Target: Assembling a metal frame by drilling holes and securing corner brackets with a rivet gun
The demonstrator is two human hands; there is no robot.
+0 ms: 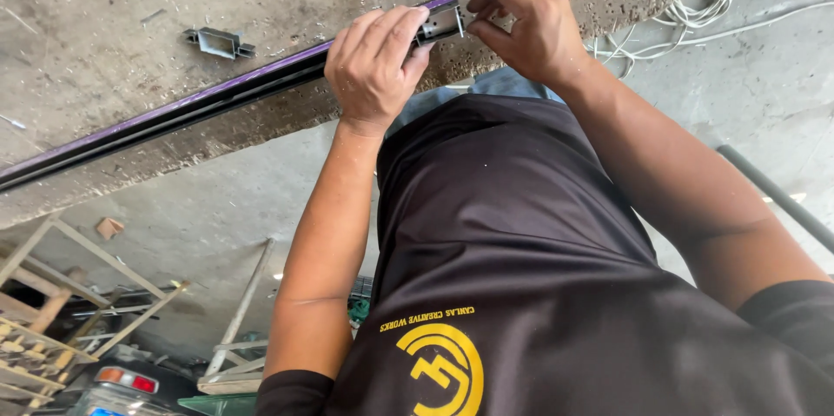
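While bent over | left hand point(375, 69) clamps purple rail point(217, 90) | right hand point(521, 25) pinches bracket point(441, 23)

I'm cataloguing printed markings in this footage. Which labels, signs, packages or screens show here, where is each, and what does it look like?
Shirt emblem: on the black shirt at the lower edge of the view; round yellow emblem with a short arc of small yellow lettering above it.
No packages, signs or screens show; the left hand and right hand hold a plain dark metal profile with a purple edge.
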